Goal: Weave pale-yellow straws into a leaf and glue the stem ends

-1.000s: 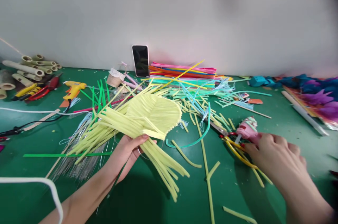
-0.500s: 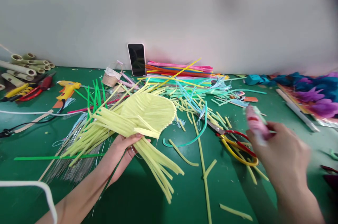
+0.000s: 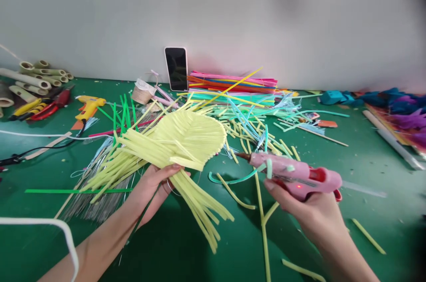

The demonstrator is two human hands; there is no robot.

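Note:
My left hand (image 3: 163, 186) is closed on a leaf (image 3: 193, 135) made of pale yellow-green pipe cleaners, with the thumb on top and loose stems fanning out below. My right hand (image 3: 309, 215) grips a pink glue gun (image 3: 296, 173) by its handle. The gun's brown nozzle points left, towards the leaf but apart from it. A red light glows on its side, and a clear glue stick (image 3: 366, 189) juts from the back. Teal scraps hang about its front. Under and beside the leaf lie more yellow-green pipe cleaners (image 3: 109, 175).
A phone (image 3: 176, 69) leans on the wall beside bundled coloured pipe cleaners (image 3: 233, 82). At left lie a yellow glue gun (image 3: 89, 107), pliers (image 3: 53, 104) and bamboo tubes (image 3: 40, 80). A white cable (image 3: 63, 233) crosses the near left. Purple and blue flowers (image 3: 409, 113) are at right.
My right hand has brought the pink glue gun leftward and turned it so its nozzle points at the leaf. The gun now covers where the scissors showed. My left hand keeps its hold.

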